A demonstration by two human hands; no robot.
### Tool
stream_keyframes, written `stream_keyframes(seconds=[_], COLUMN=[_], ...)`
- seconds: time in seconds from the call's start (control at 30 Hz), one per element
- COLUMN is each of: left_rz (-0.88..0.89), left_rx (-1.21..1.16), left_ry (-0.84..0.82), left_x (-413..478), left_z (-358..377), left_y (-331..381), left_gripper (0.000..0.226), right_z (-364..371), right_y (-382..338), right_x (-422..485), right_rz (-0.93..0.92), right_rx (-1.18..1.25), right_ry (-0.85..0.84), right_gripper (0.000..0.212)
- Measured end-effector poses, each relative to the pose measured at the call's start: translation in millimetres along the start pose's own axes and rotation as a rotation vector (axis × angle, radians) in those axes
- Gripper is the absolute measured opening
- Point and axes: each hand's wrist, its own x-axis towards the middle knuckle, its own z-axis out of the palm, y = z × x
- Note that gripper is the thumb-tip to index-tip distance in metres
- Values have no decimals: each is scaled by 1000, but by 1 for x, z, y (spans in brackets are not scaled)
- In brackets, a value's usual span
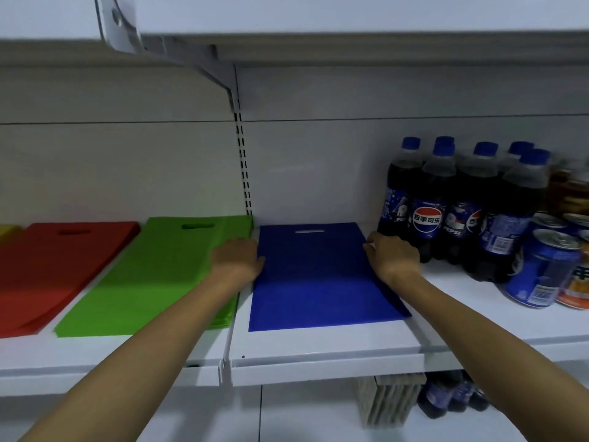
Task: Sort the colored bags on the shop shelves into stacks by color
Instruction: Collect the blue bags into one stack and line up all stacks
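A blue bag [318, 275] lies flat on a white shelf [318, 344], centre frame. Squaring it likely goes best with even pressure from both sides, keeping clear of the green bags [153, 275]. The left hand [236, 261] and right hand [393, 260] flank its side edges, fingers [374, 242] curled downward; whether they pinch it cannot be told.

Bare forearms, bare left hand [237, 260] and right hand [393, 258].
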Motion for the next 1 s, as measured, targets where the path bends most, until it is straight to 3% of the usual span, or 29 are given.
stream_keyframes(seconds=[0.1,0.2,0.47,0.63,0.8,1.0], left_rz=[26,51,-136,-311,-451,-543], left_rx=[19,35,190,213,213,217], left_ry=[82,60,183,186,190,227], left_x=[3,-1,-82,-159,-246,-356], left_z=[-16,-31,-67,-75,-74,-73], left_y=[-15,-48,-189,-297,-421,-543], left_gripper=[37,42,37,44,62,64], right_z=[-17,-34,-53,-57,-61,-75], right_y=[-28,-72,-244,-372,-500,-660], right_x=[14,26,8,-41,-109,-221], right_rz=[-155,-375,-766,-921,-1125,-1374], right_rx=[-25,10,42,83,137,191], right_ry=[63,10,-1,-27,39,70], right_gripper=[34,37,54,68,68,65])
